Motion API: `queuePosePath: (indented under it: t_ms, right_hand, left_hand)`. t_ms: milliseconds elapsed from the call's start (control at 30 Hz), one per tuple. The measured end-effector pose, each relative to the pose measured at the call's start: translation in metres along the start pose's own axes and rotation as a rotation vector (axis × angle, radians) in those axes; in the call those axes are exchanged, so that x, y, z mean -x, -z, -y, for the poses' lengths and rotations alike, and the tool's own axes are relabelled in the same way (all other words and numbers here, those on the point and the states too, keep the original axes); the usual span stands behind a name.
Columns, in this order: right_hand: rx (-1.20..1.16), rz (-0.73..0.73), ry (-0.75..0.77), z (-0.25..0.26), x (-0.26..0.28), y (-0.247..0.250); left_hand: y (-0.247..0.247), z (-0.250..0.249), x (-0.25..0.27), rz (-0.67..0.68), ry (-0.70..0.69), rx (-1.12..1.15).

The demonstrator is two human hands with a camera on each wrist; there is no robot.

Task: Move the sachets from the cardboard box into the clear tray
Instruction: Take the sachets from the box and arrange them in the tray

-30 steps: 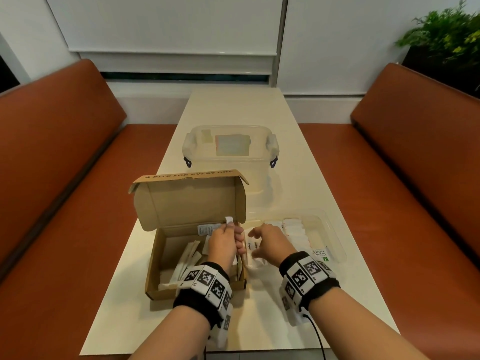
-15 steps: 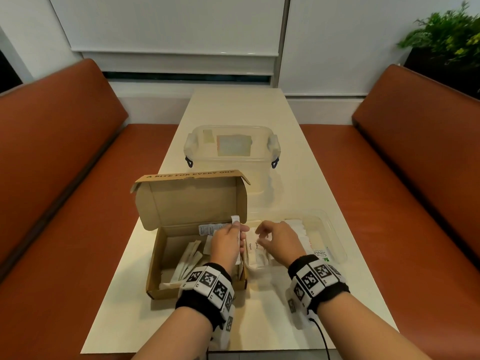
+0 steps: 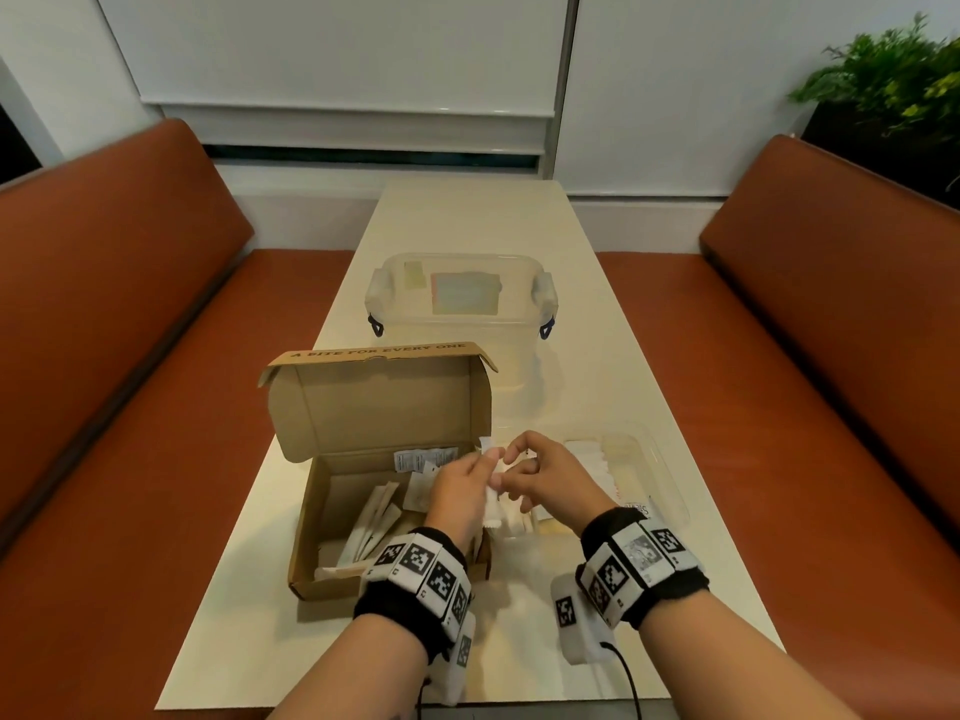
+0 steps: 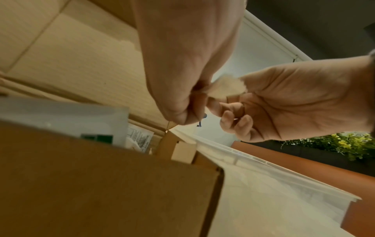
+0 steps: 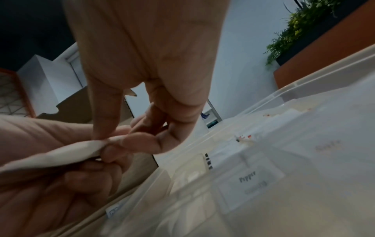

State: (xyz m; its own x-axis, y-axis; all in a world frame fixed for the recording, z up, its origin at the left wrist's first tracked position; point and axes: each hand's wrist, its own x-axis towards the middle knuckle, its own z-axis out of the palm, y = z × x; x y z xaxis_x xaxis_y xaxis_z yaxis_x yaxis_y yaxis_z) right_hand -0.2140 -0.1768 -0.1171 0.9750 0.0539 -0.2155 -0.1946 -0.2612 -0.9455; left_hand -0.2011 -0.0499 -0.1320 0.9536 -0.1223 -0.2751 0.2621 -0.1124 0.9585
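The open cardboard box [image 3: 322, 589] sits left of the clear tray [image 3: 670, 491], with several long white sachets [image 3: 374, 517] in it. More sachets [image 3: 592, 459] lie in the tray. Between box and tray, above the box's right wall, my left hand [image 3: 488, 459] grips a white sachet [image 3: 501, 506]. My right hand [image 3: 511, 462] pinches the same sachet [image 5: 56, 158] between thumb and forefinger. In the left wrist view the sachet [image 4: 225, 88] shows between both hands. Whether the left hand holds more than one sachet is hidden.
A larger clear lidded container [image 3: 457, 304] stands behind the box on the narrow cream table [image 3: 467, 220]. The box lid [image 3: 384, 402] stands upright at the back. Orange bench seats [image 3: 156, 407] flank the table, and a plant [image 3: 893, 85] is at far right.
My right hand has come left from the tray's near end and now pinches the sachet in my left hand. My left hand has stayed over the box's right wall, rising slightly.
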Motion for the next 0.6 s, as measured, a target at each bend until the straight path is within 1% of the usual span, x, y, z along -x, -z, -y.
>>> queuePosePath:
  t_ms: [100, 167, 233, 267, 333, 433, 600]
  right_hand:
    - [-0.020, -0.012, -0.010, -0.002, 0.001, 0.004]
    - [0.028, -0.084, -0.039, -0.005, -0.001, 0.009]
    - [0.119, -0.176, -0.073, -0.010, -0.004, 0.016]
    - [0.169, -0.200, -0.092, -0.012, -0.006, 0.019]
    - [0.258, -0.206, -0.125, -0.016, -0.009, 0.020]
    - [0.386, -0.201, -0.151, -0.020, -0.015, 0.013]
    - [0.581, -0.218, -0.150, -0.020, -0.024, -0.002]
  left_hand:
    - [0.000, 0.003, -0.002, -0.020, -0.008, -0.011]
    - [0.001, 0.003, -0.002, -0.035, 0.011, -0.006]
    - [0.002, 0.004, -0.004, -0.066, 0.034, -0.047]
    - [0.003, 0.006, -0.005, -0.086, 0.041, -0.079]
    - [0.005, 0.009, -0.006, -0.121, 0.052, -0.137]
    - [0.005, 0.011, -0.005, -0.126, 0.062, -0.190]
    - [0.007, 0.012, -0.005, -0.126, 0.074, -0.202]
